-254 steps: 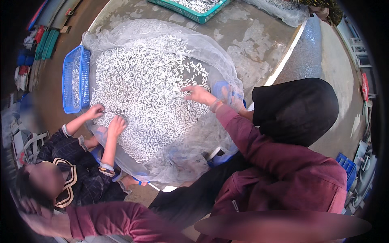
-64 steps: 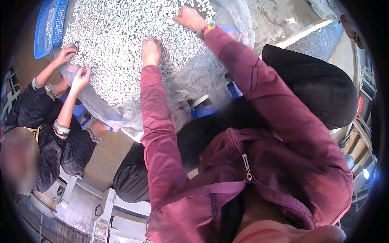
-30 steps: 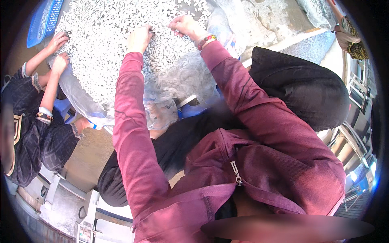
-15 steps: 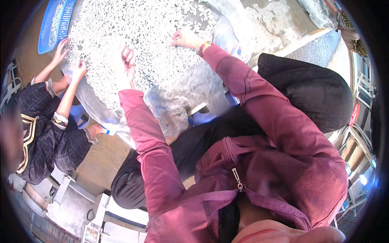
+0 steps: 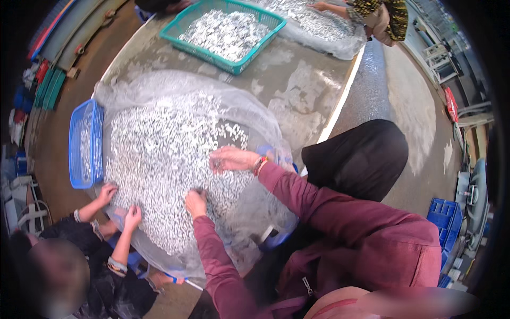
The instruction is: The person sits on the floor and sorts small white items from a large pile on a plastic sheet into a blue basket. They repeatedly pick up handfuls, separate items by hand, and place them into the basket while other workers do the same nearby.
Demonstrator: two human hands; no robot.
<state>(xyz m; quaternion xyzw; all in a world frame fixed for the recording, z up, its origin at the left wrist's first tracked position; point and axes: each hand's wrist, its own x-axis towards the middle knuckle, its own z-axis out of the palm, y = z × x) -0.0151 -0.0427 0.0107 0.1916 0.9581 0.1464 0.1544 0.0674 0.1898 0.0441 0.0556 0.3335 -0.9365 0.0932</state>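
A broad heap of small silvery fish [image 5: 159,154] lies on a clear plastic sheet [image 5: 133,87] spread over the ground. My left hand [image 5: 195,203] is curled, fingers down in the fish near the heap's near edge. My right hand [image 5: 229,158] rests flat on the fish a little farther out, fingers spread toward the left; a bracelet sits on its wrist. Both arms wear maroon sleeves. Whether either hand grips any fish is hidden.
A person squats at lower left with both hands [image 5: 119,204] on the same heap. A blue tray [image 5: 85,143] lies at the heap's left edge. A teal basket [image 5: 228,34] of fish stands beyond. Another person's arm [image 5: 340,8] reaches over a second heap. Blue crates [image 5: 443,212] stand right.
The view has tilted up and out, showing the whole heap and the teal basket. My hands have stayed on the fish, the left one drawn nearer to me.
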